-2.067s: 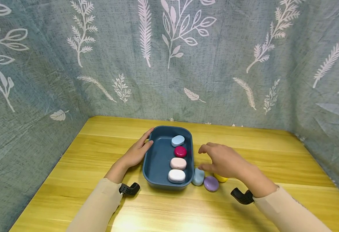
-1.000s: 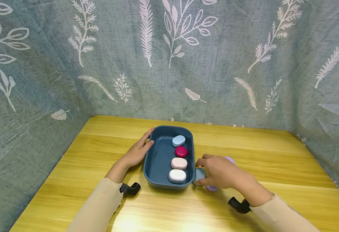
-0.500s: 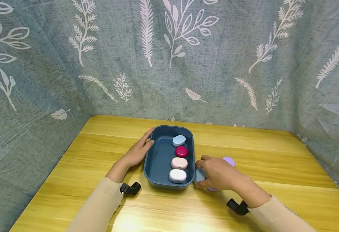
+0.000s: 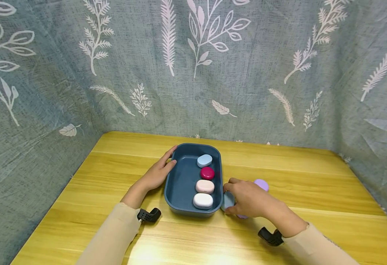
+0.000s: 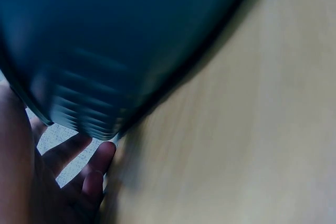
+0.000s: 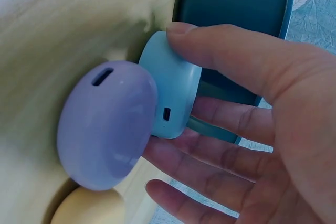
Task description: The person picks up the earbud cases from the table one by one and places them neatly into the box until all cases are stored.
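Observation:
My right hand [image 4: 251,197] pinches a light blue earbud case [image 6: 170,87] beside the box's right wall, thumb at one end and fingers at the other. Against that case in the right wrist view sits a purple earbud case [image 6: 107,124], mostly hidden by the hand in the head view. The dark blue box [image 4: 181,191] holds a column of cases: pale blue [image 4: 205,160], crimson [image 4: 207,173], pale pink [image 4: 205,186] and white [image 4: 203,201]. At the box's left wall, my left hand [image 4: 155,175] rests with fingers extended, thumb at the rim.
A lilac case [image 4: 261,184] lies just beyond the right hand on the wooden table [image 4: 299,176]. A yellow case [image 6: 89,208] shows under the purple one in the right wrist view; the hand hides it from the head camera. A patterned curtain [image 4: 193,92] stands behind the table.
Over the two seconds, the right hand came down and slightly left from above the loose cases onto the light blue one, uncovering the lilac case. The left hand and box stay put.

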Tool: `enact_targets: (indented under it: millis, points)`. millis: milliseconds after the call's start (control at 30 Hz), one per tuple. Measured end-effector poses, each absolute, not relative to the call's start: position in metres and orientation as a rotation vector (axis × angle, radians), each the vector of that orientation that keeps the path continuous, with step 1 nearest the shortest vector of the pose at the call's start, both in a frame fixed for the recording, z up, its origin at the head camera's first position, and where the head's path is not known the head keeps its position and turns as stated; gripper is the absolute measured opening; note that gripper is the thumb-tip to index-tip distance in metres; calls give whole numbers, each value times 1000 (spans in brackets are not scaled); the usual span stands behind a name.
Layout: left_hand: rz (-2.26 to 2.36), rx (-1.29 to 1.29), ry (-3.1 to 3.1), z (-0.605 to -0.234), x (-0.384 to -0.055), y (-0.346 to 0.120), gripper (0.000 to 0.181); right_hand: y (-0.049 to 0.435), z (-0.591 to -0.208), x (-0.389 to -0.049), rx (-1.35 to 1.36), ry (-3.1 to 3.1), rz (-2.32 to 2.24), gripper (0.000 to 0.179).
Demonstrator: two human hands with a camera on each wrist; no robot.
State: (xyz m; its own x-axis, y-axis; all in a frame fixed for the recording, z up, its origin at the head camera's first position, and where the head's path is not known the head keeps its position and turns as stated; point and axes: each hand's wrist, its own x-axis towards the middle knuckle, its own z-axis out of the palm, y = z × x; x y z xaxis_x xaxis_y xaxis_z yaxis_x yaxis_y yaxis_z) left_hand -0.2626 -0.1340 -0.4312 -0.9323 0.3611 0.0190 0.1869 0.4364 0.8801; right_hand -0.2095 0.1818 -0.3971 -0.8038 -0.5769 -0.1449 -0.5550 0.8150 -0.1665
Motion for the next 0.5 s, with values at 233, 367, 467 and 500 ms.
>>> enact_targets:
  millis: [233, 367, 467, 500]
  points:
    - [1492, 476, 2512, -430, -262, -134, 54, 182, -398, -210, -894, 2822, -152, 51]
    - [1501, 479, 2510, -430, -262, -134, 54, 182, -396, -210, -914, 2840, -149, 49]
    - [1511, 479, 2511, -430, -262, -134, 53, 182, -394, -209, -916, 2851, -158, 48]
    - [1511, 479, 2510, -430, -262, -134, 53, 182, -394, -209, -911, 2850, -162, 48]
